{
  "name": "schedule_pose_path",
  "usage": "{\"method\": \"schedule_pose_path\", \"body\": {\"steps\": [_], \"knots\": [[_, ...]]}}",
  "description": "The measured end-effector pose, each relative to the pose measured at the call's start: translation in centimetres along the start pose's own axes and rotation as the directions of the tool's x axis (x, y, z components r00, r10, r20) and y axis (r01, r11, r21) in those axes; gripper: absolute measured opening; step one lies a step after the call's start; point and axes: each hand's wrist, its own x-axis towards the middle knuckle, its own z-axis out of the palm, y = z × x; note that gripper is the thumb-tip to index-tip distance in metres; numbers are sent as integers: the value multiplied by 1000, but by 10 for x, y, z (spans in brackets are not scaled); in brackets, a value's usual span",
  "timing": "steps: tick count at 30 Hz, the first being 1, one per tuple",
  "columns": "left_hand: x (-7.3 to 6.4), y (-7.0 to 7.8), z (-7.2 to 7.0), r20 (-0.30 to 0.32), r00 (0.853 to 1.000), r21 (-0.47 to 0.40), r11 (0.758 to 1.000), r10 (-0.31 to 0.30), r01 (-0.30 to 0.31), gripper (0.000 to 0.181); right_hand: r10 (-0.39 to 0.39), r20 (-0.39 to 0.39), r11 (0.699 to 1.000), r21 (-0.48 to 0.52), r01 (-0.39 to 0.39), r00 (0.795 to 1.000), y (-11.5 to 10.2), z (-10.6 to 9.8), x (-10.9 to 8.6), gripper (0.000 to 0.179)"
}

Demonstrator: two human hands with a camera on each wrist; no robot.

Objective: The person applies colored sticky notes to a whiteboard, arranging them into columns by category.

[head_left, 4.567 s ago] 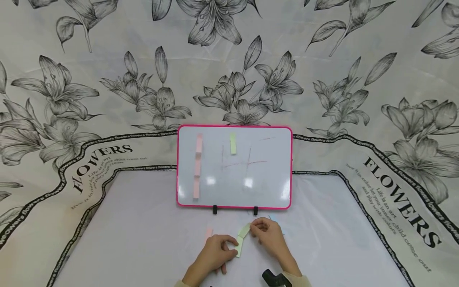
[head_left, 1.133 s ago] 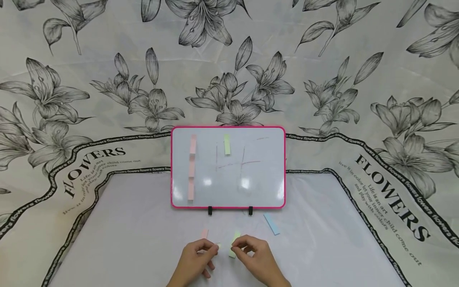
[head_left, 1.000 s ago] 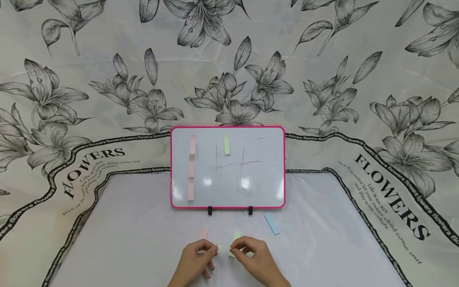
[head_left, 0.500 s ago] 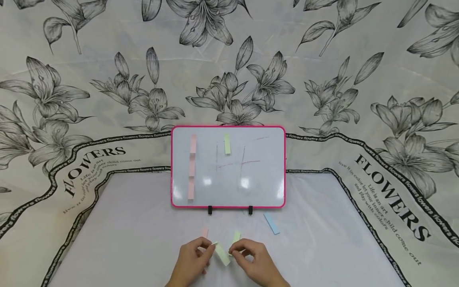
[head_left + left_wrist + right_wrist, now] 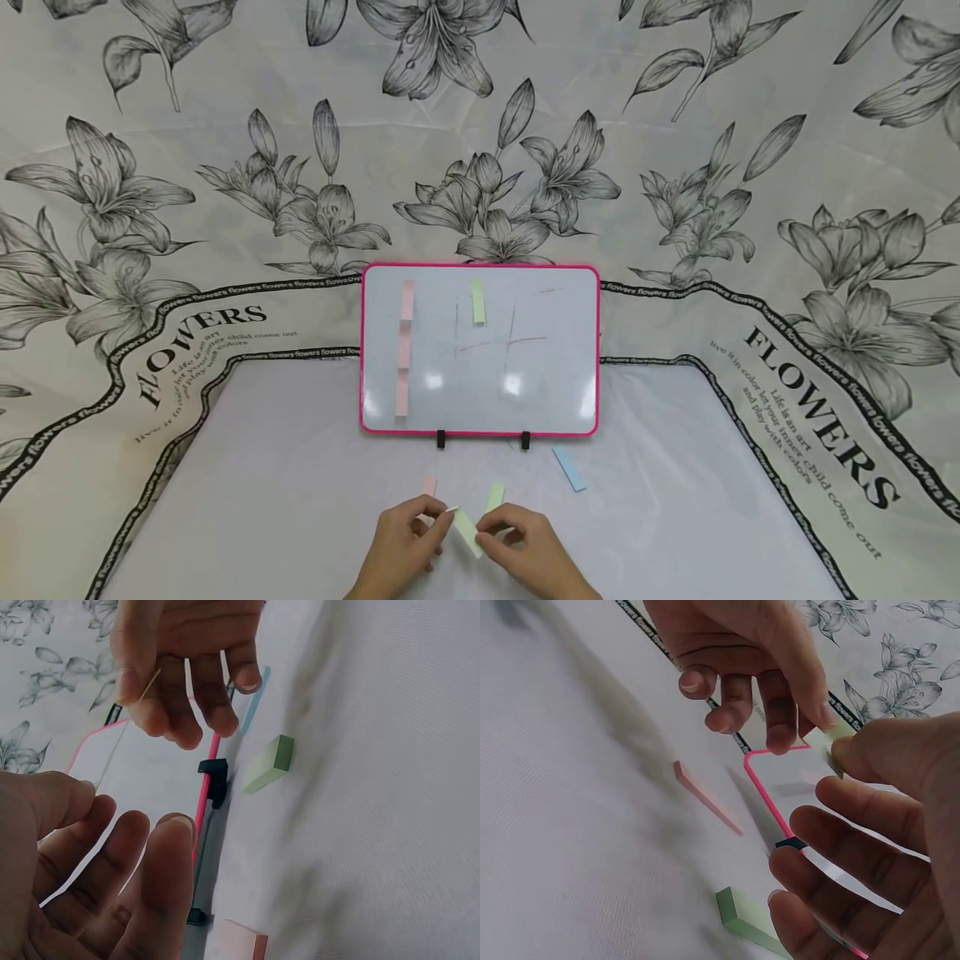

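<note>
My left hand (image 5: 401, 537) pinches the upper end of a pale green sticky note strip (image 5: 467, 533) between thumb and forefinger. At the strip's lower end, the thumb and forefinger of my right hand (image 5: 528, 546) pinch it too. It hangs slanted above the table between both hands; the left wrist view shows thin edges at the fingertips. Just behind the hands lies a green sticky note pad (image 5: 495, 497), a thick block in the right wrist view (image 5: 754, 926). A pink sticky note pad (image 5: 430, 485) lies behind my left hand, partly hidden in the head view.
A whiteboard (image 5: 555, 383) with a pink frame stands on black feet at the back. Three pink strips (image 5: 405, 350) run down its left side; one green strip (image 5: 478, 302) is near its top, among faint red lines. A blue strip (image 5: 568, 468) lies on the white tablecloth (image 5: 712, 500).
Earlier the left hand held the green pad while the right lifted its top strip; now the pad lies on the table. The strip has swung face-up between the hands, and the right fingers meet its lower end.
</note>
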Motion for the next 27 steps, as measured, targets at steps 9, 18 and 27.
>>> {"method": "schedule_pose_path", "body": {"steps": [9, 18, 27], "knots": [[4, 2, 1, 6, 1000, -66, 998, 12, -11, 20, -63, 23, 998, 31, 62, 998, 3, 3, 0, 12], [11, 9, 3, -2, 1000, -93, 995, 23, -23, 20, -50, 23, 998, 37, 49, 998, 2, 4, 0, 14], [43, 23, -1, -8, 995, -59, 994, 95, -96, 15, 16, -56, 1000, 4, -15, 998, 1, 2, 18, 15]]}}
